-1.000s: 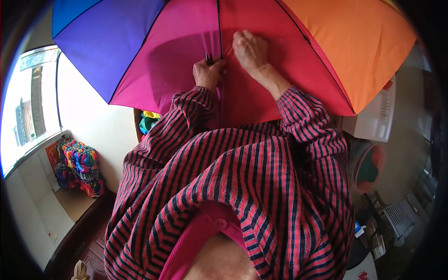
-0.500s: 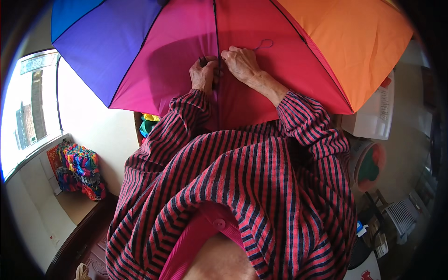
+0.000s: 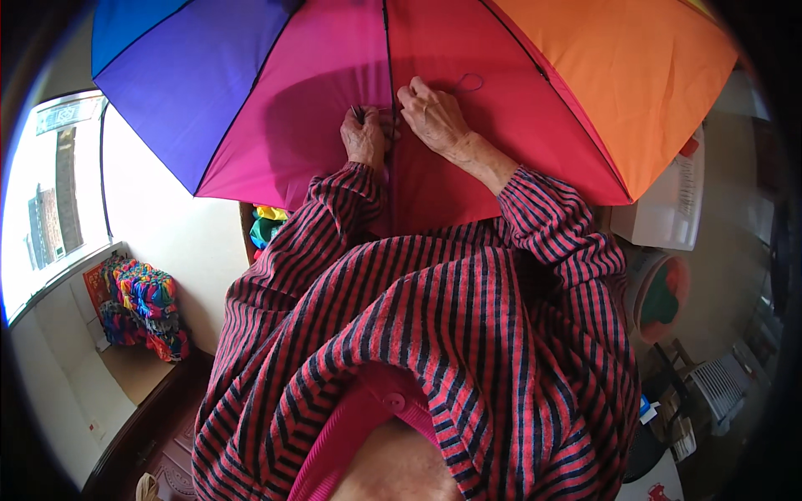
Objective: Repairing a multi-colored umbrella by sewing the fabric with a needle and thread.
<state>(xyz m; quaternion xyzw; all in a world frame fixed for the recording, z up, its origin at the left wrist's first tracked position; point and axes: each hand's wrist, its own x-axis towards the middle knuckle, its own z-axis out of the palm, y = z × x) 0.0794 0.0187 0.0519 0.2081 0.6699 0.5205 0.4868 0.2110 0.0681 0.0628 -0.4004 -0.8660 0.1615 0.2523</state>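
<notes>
You appear to be in a lived-in room of a home — likeliest reading, as the edges blur. To your left: bright window (image 3: 63,184), pale wall (image 3: 171,221), carved dark-red wood furniture (image 3: 171,468), a bundle of multicoloured, yarn-like material (image 3: 146,292). To your right: household storage — a white plastic box (image 3: 656,217), a round tub (image 3: 682,280) with something green (image 3: 660,305) inside.

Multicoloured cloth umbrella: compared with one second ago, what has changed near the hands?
The right bare hand moved left and down, nearer the black rib; a thin purple loop now shows. The left bare hand still holds a slim dark object; the umbrella hardly moved.
</notes>
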